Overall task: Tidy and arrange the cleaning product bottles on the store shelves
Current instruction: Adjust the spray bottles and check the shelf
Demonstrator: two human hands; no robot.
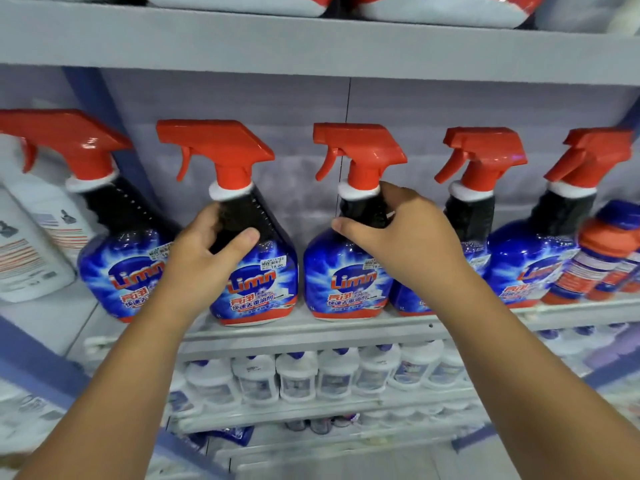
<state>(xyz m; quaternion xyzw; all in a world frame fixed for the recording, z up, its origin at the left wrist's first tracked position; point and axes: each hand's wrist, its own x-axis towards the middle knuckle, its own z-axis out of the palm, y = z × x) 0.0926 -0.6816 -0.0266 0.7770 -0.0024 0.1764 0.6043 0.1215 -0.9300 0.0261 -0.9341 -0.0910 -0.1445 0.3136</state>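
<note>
Bright, even store light with a cool bluish cast; glare glints on the red trigger caps point(360, 147). Around them, edges bow, and lower shelves point(311, 414) smear soft.

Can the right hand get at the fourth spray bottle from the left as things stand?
Probably yes: the right hand grips the third bottle by its neck, and the fourth bottle stands right beside it, its neck unblocked.
</note>
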